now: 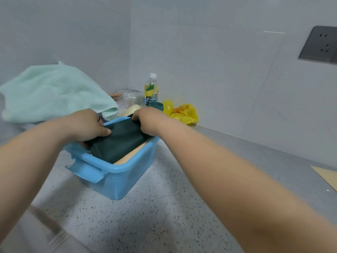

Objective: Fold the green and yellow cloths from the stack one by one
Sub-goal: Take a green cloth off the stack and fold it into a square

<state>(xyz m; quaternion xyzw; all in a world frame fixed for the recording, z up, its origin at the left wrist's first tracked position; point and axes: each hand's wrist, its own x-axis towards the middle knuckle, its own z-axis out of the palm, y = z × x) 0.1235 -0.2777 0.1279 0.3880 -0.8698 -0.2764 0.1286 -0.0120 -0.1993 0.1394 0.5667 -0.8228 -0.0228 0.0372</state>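
A dark green cloth (120,143) lies on top of the stack inside a light blue plastic bin (116,178) on the speckled counter. A strip of yellow cloth (135,152) shows under it along the bin's right wall. My left hand (87,126) grips the green cloth at its left far corner, thumb pressed on the fabric. My right hand (148,121) pinches the same cloth at its right far corner. Both hands are over the bin's far side.
A pale mint towel (54,92) hangs at the left behind the bin. In the corner stand a drink bottle (151,90), a clear plastic bag (129,97) and a yellow plastic bag (182,111). A wall socket (321,44) is at the upper right.
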